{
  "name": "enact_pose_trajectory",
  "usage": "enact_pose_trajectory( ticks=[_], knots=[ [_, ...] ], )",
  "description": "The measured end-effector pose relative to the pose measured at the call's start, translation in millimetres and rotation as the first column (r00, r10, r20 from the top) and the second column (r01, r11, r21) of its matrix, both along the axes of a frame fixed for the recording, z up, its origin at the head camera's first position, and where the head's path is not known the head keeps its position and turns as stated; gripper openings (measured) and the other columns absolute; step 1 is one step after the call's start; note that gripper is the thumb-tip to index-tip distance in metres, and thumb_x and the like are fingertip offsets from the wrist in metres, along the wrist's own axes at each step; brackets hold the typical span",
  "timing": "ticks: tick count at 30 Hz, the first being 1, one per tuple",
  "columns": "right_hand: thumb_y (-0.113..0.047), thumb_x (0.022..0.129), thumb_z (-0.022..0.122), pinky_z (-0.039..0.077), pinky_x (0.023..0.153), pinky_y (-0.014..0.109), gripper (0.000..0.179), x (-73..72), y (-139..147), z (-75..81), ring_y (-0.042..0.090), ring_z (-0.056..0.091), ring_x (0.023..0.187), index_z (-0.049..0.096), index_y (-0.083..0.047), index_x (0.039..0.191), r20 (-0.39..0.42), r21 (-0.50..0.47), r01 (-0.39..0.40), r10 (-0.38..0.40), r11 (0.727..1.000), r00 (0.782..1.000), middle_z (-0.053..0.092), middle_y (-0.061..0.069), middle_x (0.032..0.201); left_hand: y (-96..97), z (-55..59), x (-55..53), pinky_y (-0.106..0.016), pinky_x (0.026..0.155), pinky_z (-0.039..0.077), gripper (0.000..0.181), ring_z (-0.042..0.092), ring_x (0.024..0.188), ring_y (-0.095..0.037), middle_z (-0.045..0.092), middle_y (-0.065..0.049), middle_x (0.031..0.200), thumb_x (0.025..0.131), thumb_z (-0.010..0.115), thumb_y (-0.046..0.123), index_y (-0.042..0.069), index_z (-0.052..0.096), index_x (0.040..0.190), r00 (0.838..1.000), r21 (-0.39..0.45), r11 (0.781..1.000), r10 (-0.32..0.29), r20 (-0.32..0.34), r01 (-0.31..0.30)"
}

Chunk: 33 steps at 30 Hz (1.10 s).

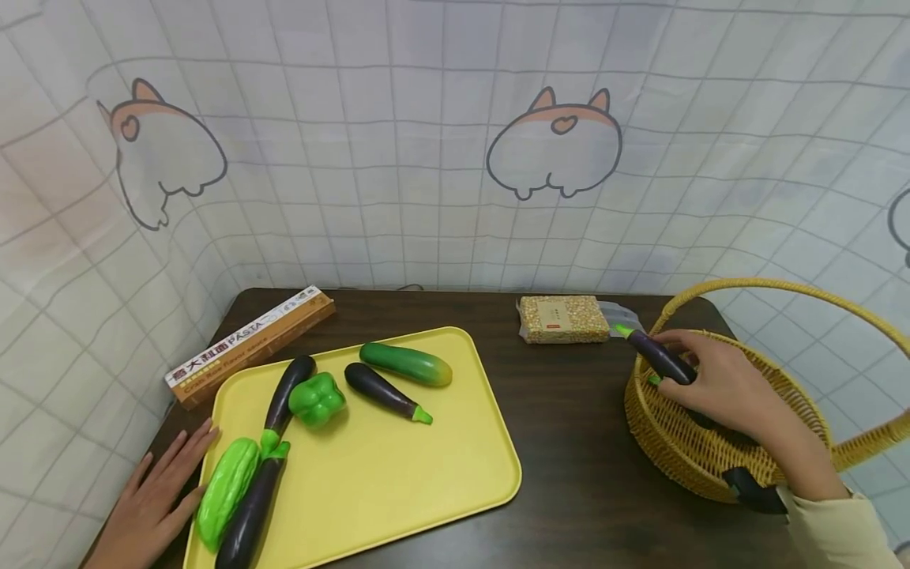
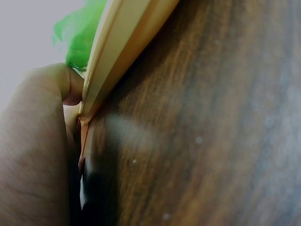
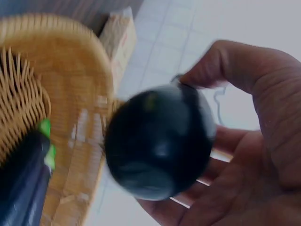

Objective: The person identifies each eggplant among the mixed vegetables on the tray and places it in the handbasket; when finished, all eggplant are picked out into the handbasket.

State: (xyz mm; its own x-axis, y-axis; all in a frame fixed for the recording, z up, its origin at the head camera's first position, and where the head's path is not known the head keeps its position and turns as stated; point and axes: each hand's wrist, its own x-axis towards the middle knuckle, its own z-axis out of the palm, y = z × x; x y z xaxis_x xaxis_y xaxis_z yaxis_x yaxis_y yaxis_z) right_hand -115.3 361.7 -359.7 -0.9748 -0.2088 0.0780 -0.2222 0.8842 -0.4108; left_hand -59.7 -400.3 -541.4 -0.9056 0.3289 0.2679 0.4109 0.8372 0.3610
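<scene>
My right hand (image 1: 725, 387) grips a dark purple eggplant (image 1: 659, 356) over the near-left rim of a yellow wicker basket (image 1: 654, 435). Its green stem points away to the left; in the right wrist view the rounded dark end (image 3: 157, 146) faces the camera between thumb and fingers. Inside the basket lie more eggplants (image 3: 23, 179) with green stems. Over on the left, my left hand (image 1: 152, 502) lies with fingers extended along the edge of a yellow tray (image 1: 398, 474), its thumb at the rim beside a green bitter melon (image 1: 227, 494).
On the tray are three eggplants (image 1: 387, 393), a green bell pepper (image 1: 317, 399) and a cucumber-like green vegetable (image 1: 407, 363). A pasta box (image 1: 252, 344) lies against its back-left corner. A bag of yellow grains (image 1: 563, 319) lies at the back. The basket handle (image 1: 789, 286) arches high.
</scene>
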Motion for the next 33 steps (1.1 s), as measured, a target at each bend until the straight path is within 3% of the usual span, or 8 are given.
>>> enact_pose_trajectory(
  ticks=[6,13,18,24,33],
  knots=[
    [-0.019,0.087,0.086,0.048,0.064,0.04,0.064,1.7,22,1.3,0.029,0.066,0.09,0.058,-0.001,0.142,0.034,0.004,-0.016,0.016,1.0,0.999,0.07,0.022,0.117,-0.9,-1.1,1.1,-0.063,0.12,-0.013,0.073,0.001,0.16,-0.014,0.018,0.003,0.175,0.106,0.065,0.019,0.02,0.029,0.17,1.0,-0.006,1.0,0.008,0.006,-0.008],
    [-0.019,0.084,0.087,0.05,0.065,0.039,0.06,2.9,38,-8.2,0.024,0.065,0.087,0.062,0.002,0.134,0.063,0.044,-0.032,0.029,0.998,0.998,0.071,0.018,0.11,-0.2,-0.8,1.6,-0.062,0.121,-0.013,0.073,0.002,0.16,-0.013,0.019,0.003,0.175,0.106,0.065,0.019,0.02,0.029,0.17,1.0,-0.011,1.0,0.01,-0.002,-0.01],
    [-0.018,0.083,0.089,0.051,0.066,0.043,0.061,4.3,46,-15.8,0.034,0.068,0.093,0.061,0.004,0.133,0.098,0.062,-0.028,0.022,0.998,0.995,0.071,0.021,0.11,0.1,-0.3,1.6,-0.062,0.121,-0.013,0.074,0.002,0.159,-0.013,0.019,0.002,0.175,0.106,0.066,0.02,0.02,0.029,0.17,1.0,-0.015,1.0,0.009,-0.005,-0.009],
    [-0.018,0.085,0.089,0.055,0.072,0.056,0.06,4.5,57,-20.5,0.045,0.067,0.099,0.06,0.004,0.133,0.143,0.08,-0.016,0.005,0.997,0.99,0.068,0.03,0.117,0.8,-0.4,1.9,-0.061,0.121,-0.013,0.074,0.002,0.159,-0.012,0.02,0.004,0.175,0.106,0.066,0.02,0.021,0.029,0.17,1.0,-0.016,1.0,0.021,0.001,-0.021],
    [-0.016,0.08,0.089,0.052,0.066,0.044,0.057,-1.8,63,-40.5,0.033,0.068,0.087,0.063,0.004,0.127,0.145,0.098,-0.039,0.025,0.994,0.989,0.072,0.025,0.109,-0.5,-0.7,1.5,-0.06,0.121,-0.014,0.074,0.001,0.159,-0.012,0.019,0.003,0.175,0.106,0.065,0.02,0.021,0.028,0.17,1.0,-0.012,1.0,0.017,0.008,-0.017]
  ],
)
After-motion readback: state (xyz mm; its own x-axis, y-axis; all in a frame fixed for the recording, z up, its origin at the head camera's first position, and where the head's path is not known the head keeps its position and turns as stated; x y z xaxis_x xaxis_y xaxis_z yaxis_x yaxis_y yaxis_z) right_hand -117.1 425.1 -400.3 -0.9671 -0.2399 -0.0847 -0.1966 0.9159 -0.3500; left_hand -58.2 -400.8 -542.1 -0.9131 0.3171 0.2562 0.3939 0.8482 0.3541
